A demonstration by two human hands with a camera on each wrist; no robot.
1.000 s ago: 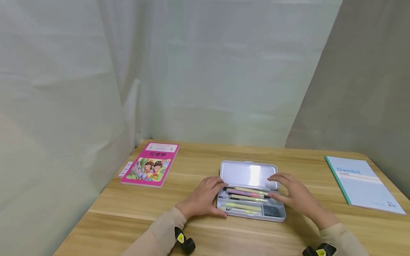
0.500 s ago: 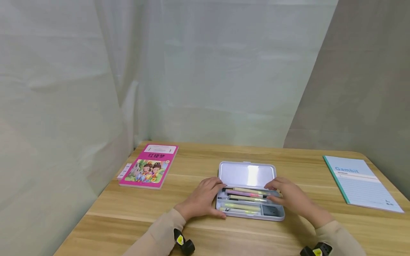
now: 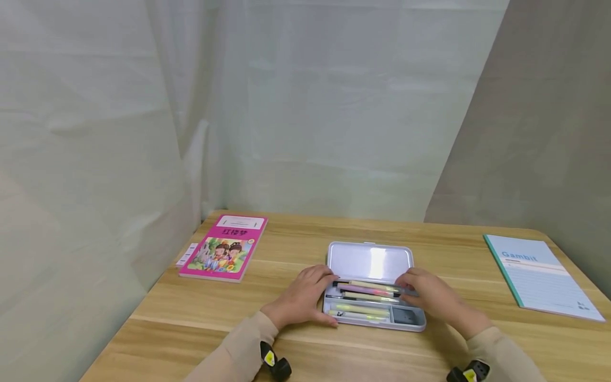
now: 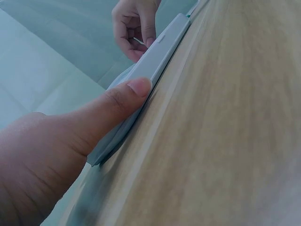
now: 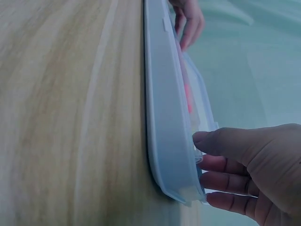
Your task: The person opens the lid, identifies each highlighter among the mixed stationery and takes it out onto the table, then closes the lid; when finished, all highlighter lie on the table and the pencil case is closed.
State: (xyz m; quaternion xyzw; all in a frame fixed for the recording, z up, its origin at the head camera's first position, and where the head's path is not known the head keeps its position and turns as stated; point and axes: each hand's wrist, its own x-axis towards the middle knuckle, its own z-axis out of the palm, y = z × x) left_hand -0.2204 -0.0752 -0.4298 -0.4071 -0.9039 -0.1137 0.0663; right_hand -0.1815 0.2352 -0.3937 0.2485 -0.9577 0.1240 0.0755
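Note:
A pale metal pencil case (image 3: 353, 260) lies on the table in the head view, its lid folded back. Several pens fill its long compartments, among them a pink-purple pen (image 3: 366, 289) in the rear one. My left hand (image 3: 303, 298) grips the case's left end, with the thumb (image 4: 124, 96) along the front wall. At the right end, my right hand (image 3: 434, 296) has its thumb and fingers curled in on the tip of a pen in the rear compartment. A clear pen end (image 5: 198, 154) shows between thumb and forefinger in the right wrist view.
A pink picture-cover book (image 3: 226, 246) lies at the table's left, over a white slip. To the right is a white-blue notebook (image 3: 541, 276) marked "Gambit". A dark block (image 3: 404, 315) sits in the case's small front compartment. Pale curtains hang behind the table.
My right hand has come down from over the lid's right edge, its fingers drawing together at the pen ends. The left hand stays on the case, which has not moved.

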